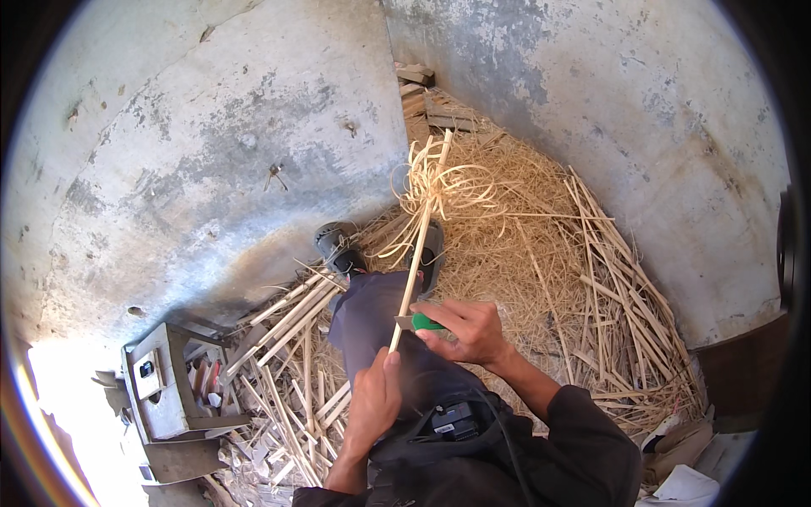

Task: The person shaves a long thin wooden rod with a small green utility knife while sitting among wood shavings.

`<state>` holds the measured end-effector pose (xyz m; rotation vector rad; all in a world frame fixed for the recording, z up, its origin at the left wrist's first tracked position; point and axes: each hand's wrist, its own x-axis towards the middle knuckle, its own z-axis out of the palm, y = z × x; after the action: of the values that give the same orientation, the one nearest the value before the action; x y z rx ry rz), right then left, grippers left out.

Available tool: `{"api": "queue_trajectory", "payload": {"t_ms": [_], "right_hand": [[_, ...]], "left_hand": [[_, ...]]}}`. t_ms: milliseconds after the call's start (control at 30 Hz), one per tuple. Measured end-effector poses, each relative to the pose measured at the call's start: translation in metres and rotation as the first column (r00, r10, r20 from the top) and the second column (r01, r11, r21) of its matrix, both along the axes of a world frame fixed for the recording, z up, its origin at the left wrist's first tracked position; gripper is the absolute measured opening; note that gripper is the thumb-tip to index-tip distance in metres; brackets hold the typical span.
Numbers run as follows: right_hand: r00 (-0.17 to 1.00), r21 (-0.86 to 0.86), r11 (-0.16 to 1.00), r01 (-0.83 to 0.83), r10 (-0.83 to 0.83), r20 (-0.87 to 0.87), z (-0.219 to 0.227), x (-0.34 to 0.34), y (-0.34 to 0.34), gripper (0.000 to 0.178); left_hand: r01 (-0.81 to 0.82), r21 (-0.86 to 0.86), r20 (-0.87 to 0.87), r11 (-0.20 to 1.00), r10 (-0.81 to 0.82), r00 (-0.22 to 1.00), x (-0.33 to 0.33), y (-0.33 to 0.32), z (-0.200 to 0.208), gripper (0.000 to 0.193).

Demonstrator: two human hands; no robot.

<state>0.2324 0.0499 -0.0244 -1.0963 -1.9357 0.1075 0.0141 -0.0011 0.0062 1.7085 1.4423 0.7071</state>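
A pale strip, bamboo or wood (pixel 411 279), runs away from me over my leg. Its near end is pinched in my left hand (pixel 374 397). Curled thin shavings (pixel 443 188) bunch around its far part. My right hand (pixel 470 331) grips the green handle of a knife (pixel 427 322). The short blade lies against the strip, a little beyond my left hand's fingertips. Part of the handle is hidden by my fingers.
Loose shavings (pixel 507 245) cover the floor ahead. Long strips (pixel 621 296) pile along the right wall, and more strips (pixel 291 317) lie at the left. A worn wooden box (pixel 160 380) stands at far left. My shoes (pixel 338 245) rest near the shavings.
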Motion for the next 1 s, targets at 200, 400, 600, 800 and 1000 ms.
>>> {"api": "queue_trajectory", "payload": {"t_ms": [200,400,600,800,1000], "right_hand": [[0.999,0.036,0.999,0.036,-0.036,0.0,-0.001,0.0,0.002,0.033],[0.998,0.037,0.998,0.044,-0.045,0.035,0.001,0.001,0.002,0.032],[0.975,0.055,0.983,0.175,-0.165,-0.149,-0.009,0.016,0.024,0.03],[0.985,-0.007,0.988,0.152,-0.152,-0.087,-0.003,0.023,0.029,0.029],[0.951,0.018,0.969,0.246,-0.237,-0.198,-0.006,0.039,0.049,0.028]], "left_hand": [[0.003,-0.004,-0.018,1.0,-0.003,1.0,-0.001,-0.001,0.0,0.052],[0.004,-0.024,0.0,1.0,-0.004,1.0,0.0,-0.002,0.004,0.033],[0.042,-0.071,-0.013,0.997,-0.043,0.999,-0.005,-0.01,-0.01,0.032],[0.029,-0.073,-0.036,0.997,-0.032,0.999,-0.009,-0.013,-0.015,0.029],[0.082,-0.076,-0.054,0.994,-0.086,0.995,-0.014,-0.022,-0.023,0.026]]}}
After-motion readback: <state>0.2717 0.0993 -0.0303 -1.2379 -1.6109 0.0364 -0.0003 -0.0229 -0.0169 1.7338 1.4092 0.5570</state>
